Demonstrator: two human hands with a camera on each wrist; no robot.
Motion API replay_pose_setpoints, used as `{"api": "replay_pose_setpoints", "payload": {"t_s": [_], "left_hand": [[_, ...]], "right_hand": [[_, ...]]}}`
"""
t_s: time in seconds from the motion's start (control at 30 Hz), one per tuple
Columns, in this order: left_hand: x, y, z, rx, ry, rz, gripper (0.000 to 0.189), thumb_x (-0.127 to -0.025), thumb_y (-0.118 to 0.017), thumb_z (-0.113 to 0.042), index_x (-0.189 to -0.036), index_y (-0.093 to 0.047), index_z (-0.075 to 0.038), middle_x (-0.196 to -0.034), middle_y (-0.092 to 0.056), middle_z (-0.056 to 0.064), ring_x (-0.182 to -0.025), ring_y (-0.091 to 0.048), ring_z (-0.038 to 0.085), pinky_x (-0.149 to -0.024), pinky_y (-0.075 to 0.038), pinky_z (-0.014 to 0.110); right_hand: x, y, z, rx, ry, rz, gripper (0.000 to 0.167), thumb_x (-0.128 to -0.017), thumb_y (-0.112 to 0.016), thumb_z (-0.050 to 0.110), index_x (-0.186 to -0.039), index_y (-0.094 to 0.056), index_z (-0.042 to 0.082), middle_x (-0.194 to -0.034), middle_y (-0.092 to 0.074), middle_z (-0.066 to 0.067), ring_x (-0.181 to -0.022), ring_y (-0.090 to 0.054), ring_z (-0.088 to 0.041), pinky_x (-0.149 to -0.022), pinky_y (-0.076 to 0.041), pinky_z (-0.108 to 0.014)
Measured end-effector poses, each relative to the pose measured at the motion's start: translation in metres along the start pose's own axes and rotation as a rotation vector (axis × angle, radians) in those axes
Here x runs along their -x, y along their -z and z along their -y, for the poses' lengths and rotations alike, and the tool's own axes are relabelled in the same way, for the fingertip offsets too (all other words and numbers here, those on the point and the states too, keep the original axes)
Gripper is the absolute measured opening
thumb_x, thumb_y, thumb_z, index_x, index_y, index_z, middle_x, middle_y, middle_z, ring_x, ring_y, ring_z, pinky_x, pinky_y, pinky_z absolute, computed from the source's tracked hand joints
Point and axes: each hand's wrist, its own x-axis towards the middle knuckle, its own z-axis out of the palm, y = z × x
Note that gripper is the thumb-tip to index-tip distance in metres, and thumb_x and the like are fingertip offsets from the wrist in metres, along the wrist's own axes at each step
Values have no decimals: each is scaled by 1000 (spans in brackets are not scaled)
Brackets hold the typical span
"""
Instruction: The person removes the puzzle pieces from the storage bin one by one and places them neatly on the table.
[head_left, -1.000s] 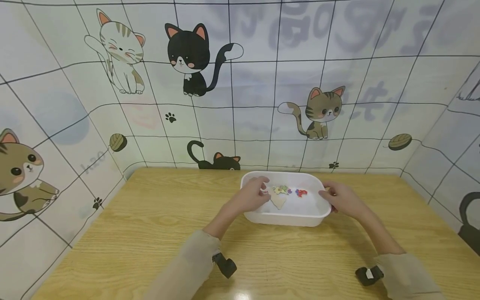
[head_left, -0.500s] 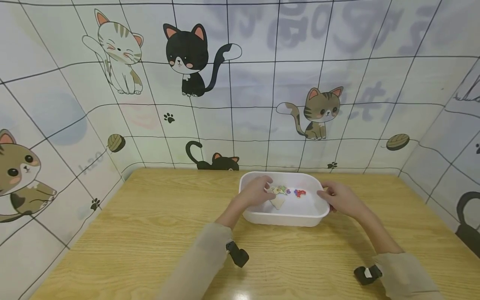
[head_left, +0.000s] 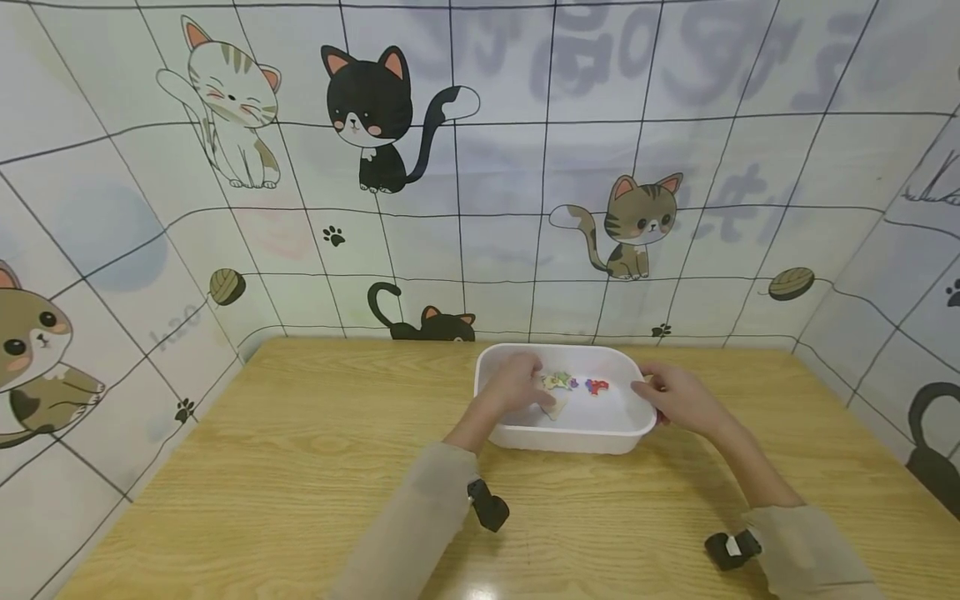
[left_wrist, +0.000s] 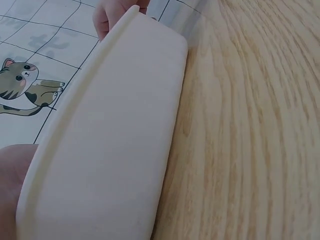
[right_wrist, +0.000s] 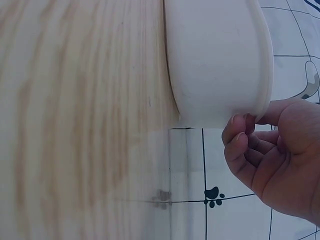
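Observation:
A white plastic basin [head_left: 573,440] stands on the wooden table, with several small flat pieces inside. My left hand [head_left: 516,385] reaches over its left side, fingers loosely bent and thumb spread apart from them. The thumb tip is at a pale, wedge-shaped piece [head_left: 556,409]; contact cannot be made out. Just beyond lie a yellow-green piece [head_left: 558,381] and a red and purple piece [head_left: 597,387]. My right hand [head_left: 678,398] pinches the basin's right rim, thumb on the rim and fingers beneath, as the right wrist view shows. In the left wrist view, the basin's wall hides the left fingers.
The wooden table [head_left: 315,433] extends to both sides of the basin and in front of it. A cloth backdrop [head_left: 495,183] printed with cats and grid lines rises behind it. A black wrist camera [head_left: 489,505] sits on the left sleeve, another black camera [head_left: 733,550] on the right.
My left hand has moved slightly right and lower into the basin, its thumb now over part of the pale piece. The right hand keeps its pinch on the rim. The head view has shifted slightly.

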Motion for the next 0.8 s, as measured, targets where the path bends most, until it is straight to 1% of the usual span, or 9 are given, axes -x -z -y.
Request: {"api": "replay_pose_setpoints", "payload": {"t_s": [0.13,0.23,0.37,0.5,0.63,0.73,0.8], "left_hand": [[2,-3,-1,-45,28,9,62,-75,-91,-17,-126,-61,3,-115,-64,10,-105,-58,23,-101,-47,35],[3,-4,0,-48,38,23,60,-75,-91,-18,-125,-63,2,-116,-65,9,-106,-59,23,-99,-47,34],[2,-5,2,-25,47,22,50,-75,-91,-18,-115,-66,0,-108,-65,6,-96,-59,19,-91,-50,31],[1,-5,5,4,52,17,39,-74,-91,-16,-100,-66,-4,-94,-61,2,-85,-55,16,-80,-50,28],[2,-6,5,18,63,16,31,-77,-89,-16,-91,-63,-7,-87,-59,0,-80,-54,16,-75,-48,28],[3,-6,4,31,68,21,28,-80,-87,-18,-89,-63,-9,-85,-59,0,-80,-54,16,-74,-48,28],[3,-6,4,45,59,26,25,-82,-85,-19,-89,-63,-9,-85,-60,-1,-80,-54,16,-73,-48,27]], "right_hand": [[0,0,1,3,-4,1,41,-102,-58,9,-133,-49,-16,-74,-60,-8,-55,-55,-19,-47,-45,-27],[1,1,2,7,0,0,40,-102,-58,9,-132,-49,-16,-73,-60,-8,-55,-55,-19,-47,-45,-27],[1,1,4,11,10,-4,40,-102,-57,9,-132,-50,-16,-72,-59,-7,-55,-54,-19,-46,-44,-26],[1,1,3,7,16,0,38,-102,-57,8,-131,-50,-16,-71,-59,-7,-54,-54,-19,-46,-44,-26],[1,1,2,5,15,1,39,-102,-56,8,-132,-49,-16,-72,-59,-8,-54,-54,-19,-46,-44,-26],[1,1,2,5,13,2,40,-103,-56,9,-133,-48,-16,-73,-60,-9,-55,-54,-19,-47,-44,-26],[1,1,2,5,12,3,40,-103,-56,9,-133,-48,-17,-73,-60,-9,-55,-54,-19,-47,-44,-26]]}}
